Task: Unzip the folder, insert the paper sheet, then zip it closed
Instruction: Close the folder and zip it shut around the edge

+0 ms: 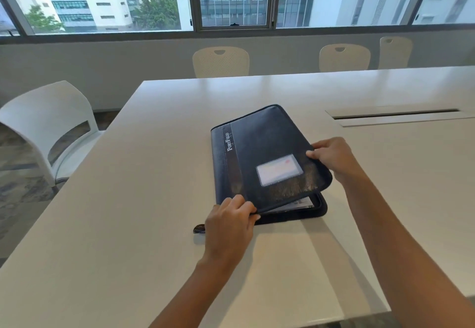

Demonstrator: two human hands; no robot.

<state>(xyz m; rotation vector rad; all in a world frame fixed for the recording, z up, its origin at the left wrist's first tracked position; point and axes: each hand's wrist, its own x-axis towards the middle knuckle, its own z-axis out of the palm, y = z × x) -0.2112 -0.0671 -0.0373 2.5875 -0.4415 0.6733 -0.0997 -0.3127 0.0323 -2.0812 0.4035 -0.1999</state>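
A dark zip folder [264,145] marked "Portfolio" lies on the white table [144,173], its card window facing up. Its top cover is lifted a little at the near and right edges, leaving a gap. White paper [299,204] shows inside that gap at the near right corner. My left hand [231,222] grips the cover's near edge close to the left corner. My right hand [331,157] pinches the cover's right edge. A small dark zip pull [199,228] pokes out on the table just left of my left hand.
A recessed cable slot [393,115] runs along the table to the right of the folder. A white chair [48,127] stands at the table's left side, and several cream chairs [221,62] line the far side under the windows.
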